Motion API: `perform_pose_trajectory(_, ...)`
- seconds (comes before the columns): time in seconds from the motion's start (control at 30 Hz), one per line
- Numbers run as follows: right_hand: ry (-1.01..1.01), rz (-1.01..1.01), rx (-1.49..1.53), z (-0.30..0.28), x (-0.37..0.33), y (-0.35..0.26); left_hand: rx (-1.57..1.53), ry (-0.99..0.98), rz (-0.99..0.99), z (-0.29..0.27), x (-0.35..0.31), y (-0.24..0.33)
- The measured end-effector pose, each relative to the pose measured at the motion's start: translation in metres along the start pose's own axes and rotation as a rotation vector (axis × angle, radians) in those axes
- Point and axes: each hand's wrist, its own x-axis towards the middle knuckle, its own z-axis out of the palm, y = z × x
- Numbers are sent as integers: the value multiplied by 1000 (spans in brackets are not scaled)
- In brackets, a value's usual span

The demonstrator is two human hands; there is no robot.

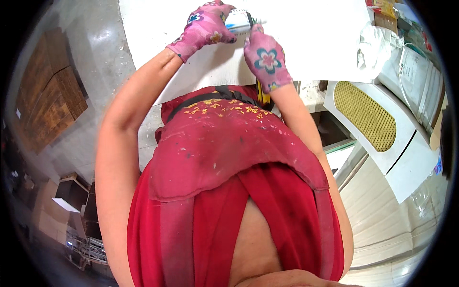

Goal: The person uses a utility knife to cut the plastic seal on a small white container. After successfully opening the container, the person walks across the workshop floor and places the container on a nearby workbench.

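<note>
Both my hands wear pink gloves with a flower pattern, over a white work surface [315, 38]. My left hand [205, 25] is curled around a small white and blue item [237, 22], which looks like a tube or packet. Close by on the right, my right hand [267, 61] has its fingers closed on a thin dark piece [250, 19] that stands up against the item's right end. Its exact kind is too small to make out, and the fingertips are partly hidden.
A crumpled white plastic bag [377, 50] lies at the surface's right end. Beyond it stands a grey-white container [413, 71]. At right is a white panel with a tan woven inset [366, 115]. Brown wooden boards [52, 91] rest on the concrete floor [98, 52] at left.
</note>
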Motion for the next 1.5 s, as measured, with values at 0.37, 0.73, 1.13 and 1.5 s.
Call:
perform_pose_trajectory(0.37,35,23,31,3,8,2,-64,-3,-73,3,5,-3)
perform_pose_trajectory(0.73,-59,8,9,2,-2,6,-12,-61,-52,0,8,-1)
perform_pose_trajectory(1.13,-65,19,-48,1,-16,15,-18,-87,7,0,10,0)
perform_pose_trajectory(1.5,-121,91,26,-12,-21,9,7,-93,-24,-2,7,4)
